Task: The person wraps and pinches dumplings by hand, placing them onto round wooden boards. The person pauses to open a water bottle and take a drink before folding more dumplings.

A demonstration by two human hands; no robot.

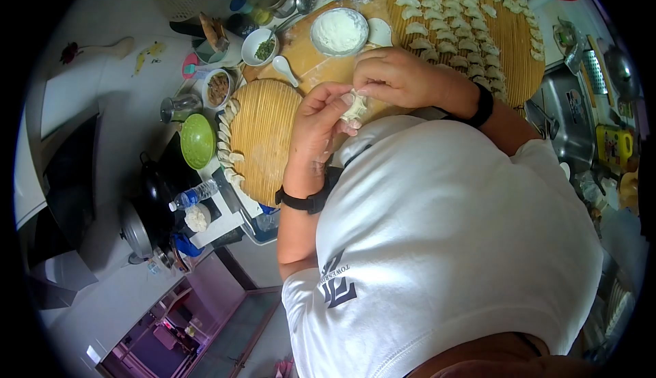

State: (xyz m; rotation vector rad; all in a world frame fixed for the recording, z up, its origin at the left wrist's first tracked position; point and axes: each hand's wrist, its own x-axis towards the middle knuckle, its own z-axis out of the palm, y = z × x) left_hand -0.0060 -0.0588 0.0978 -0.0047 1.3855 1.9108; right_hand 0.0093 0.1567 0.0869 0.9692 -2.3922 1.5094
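A pale dumpling (354,109) lies in the fingers of my left hand (320,117), which is closed around it with the thumb on top. My right hand (395,76) has its fingers pinched together at the dumpling's upper edge, touching it beside my left thumb. Both hands meet close in front of my white shirt, over the near edge of a floury wooden board (321,64). To the left of my left hand is a round slatted tray (266,132) with a row of dumplings along its left rim. A larger round slatted tray (514,50) beyond my right hand carries many dumplings in rows.
On the board stand a bowl of flour (339,32) and a white spoon (285,71). Nearby are a bowl of chopped greens (260,47), a bowl of brownish filling (218,89), a green bowl (198,141) and a water bottle (194,195). A metal sink (572,115) is at right.
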